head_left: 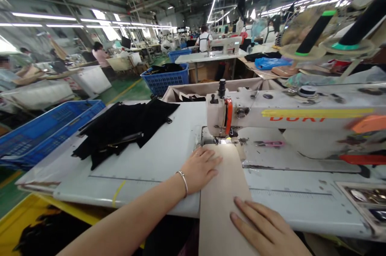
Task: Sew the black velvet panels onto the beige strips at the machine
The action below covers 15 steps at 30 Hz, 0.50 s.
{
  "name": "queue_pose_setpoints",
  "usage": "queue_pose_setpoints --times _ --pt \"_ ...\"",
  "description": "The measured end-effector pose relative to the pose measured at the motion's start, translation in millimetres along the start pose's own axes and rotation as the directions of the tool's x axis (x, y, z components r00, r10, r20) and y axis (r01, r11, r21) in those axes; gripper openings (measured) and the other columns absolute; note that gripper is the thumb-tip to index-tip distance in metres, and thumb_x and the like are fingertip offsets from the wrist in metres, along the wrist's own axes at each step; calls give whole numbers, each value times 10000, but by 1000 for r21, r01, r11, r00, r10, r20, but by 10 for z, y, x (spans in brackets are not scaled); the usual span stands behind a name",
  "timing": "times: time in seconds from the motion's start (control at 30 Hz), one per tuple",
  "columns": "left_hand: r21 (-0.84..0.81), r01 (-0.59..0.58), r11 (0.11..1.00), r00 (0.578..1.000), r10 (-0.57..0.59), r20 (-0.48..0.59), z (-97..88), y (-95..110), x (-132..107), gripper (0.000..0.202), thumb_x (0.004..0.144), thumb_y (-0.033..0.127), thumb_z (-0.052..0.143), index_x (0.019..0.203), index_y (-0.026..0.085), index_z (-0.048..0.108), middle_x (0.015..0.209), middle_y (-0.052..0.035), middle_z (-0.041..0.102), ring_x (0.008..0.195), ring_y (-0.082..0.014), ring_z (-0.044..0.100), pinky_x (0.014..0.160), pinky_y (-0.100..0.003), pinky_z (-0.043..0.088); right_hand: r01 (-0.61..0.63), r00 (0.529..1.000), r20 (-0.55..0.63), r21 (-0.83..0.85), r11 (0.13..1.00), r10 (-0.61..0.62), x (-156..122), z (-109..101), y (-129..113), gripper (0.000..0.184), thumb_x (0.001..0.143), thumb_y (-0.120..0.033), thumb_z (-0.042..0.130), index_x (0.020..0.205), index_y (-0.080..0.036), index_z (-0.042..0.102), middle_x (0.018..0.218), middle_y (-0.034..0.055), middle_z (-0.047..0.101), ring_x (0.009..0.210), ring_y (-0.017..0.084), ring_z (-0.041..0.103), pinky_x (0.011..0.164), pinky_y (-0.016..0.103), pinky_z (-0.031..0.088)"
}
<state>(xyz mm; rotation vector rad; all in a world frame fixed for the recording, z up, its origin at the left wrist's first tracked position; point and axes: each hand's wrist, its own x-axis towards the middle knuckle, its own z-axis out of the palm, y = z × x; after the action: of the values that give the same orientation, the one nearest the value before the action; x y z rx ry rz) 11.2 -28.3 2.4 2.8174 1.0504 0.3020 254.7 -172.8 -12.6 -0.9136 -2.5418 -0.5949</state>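
Observation:
A long beige fabric panel runs from the table's front edge up under the needle area of a white sewing machine. My left hand, with a silver bracelet at the wrist, lies on the panel's left edge just in front of the presser foot, fingers stretched out. Nearer to me, my right hand rests on the panel's right side with its fingers extended. Both hands touch the cloth without gripping it. A small lamp lights the needle spot, and the needle itself is too small to make out.
Black fabric pieces are piled on the table's left. Pink-handled thread snips lie beneath the machine arm. A blue crate stands left, and a yellow bin sits below. Thread cones stand at right. Other people work farther back.

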Motion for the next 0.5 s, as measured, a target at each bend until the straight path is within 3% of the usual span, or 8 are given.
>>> queue_pose_setpoints --times 0.17,0.37,0.5 --pt "-8 -8 1000 999 7 -37 19 -72 90 439 929 359 490 1361 282 469 1356 -77 471 1261 -270 394 1129 -521 300 -42 998 40 37 998 41 -64 260 45 496 955 -454 346 1410 -275 427 1414 0 459 1236 234 499 906 321 510" --pt "-28 -2 1000 998 0 -64 81 -162 130 436 939 346 472 1372 299 449 1372 -73 452 1282 -260 384 1145 -518 274 -75 997 22 124 989 72 -27 303 99 492 955 -448 371 1414 -278 419 1391 13 492 1254 223 477 906 314 485" --pt "-39 1 999 997 -4 -76 106 -168 150 438 937 344 475 1373 306 447 1388 -65 438 1295 -260 374 1145 -507 281 -35 999 37 64 997 33 6 318 128 495 954 -432 360 1414 -257 420 1427 17 446 1266 238 464 857 315 497"
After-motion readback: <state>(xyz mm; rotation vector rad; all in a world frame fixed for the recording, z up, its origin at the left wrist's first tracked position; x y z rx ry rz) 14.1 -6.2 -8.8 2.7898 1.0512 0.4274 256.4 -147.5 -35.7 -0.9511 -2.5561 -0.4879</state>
